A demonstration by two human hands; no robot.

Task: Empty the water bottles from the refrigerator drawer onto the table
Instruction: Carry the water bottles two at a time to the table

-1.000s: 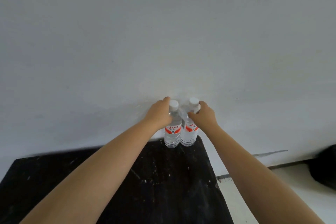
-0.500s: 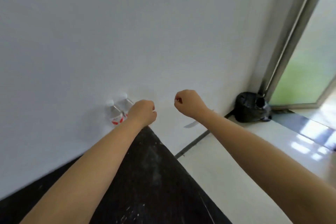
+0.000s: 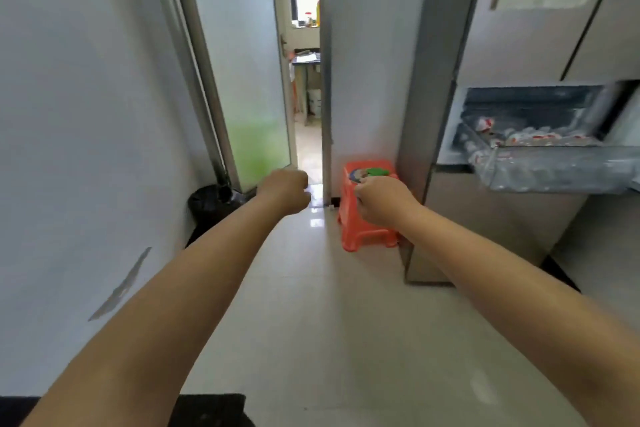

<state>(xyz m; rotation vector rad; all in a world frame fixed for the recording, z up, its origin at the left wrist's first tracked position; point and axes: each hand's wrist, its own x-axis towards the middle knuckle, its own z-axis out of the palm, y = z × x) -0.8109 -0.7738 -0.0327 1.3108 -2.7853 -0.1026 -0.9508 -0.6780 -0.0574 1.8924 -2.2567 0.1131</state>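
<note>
Now both fists are curled and empty, left hand [image 3: 289,191] and right hand [image 3: 382,199], while clear red-labelled plastic water bottles [image 3: 512,140] fill the pulled-out refrigerator drawer [image 3: 554,177] at right: plenty left.

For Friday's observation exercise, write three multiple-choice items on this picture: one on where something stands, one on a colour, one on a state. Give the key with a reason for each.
1. Where does the stool stand?
A. On the floor beside the refrigerator
B. Inside the drawer
C. On a table

2. What colour is the stool?
A. Blue
B. Orange-red
C. White

3. How is the refrigerator drawer?
A. Pushed shut
B. Taken out and lying on the floor
C. Pulled out, with water bottles in it

Key: 1 A, its legs rest on the tiles by the refrigerator's side panel. 2 B, its seat and legs are orange-red. 3 C, it juts from the refrigerator front and red-labelled bottles lie inside.
</note>
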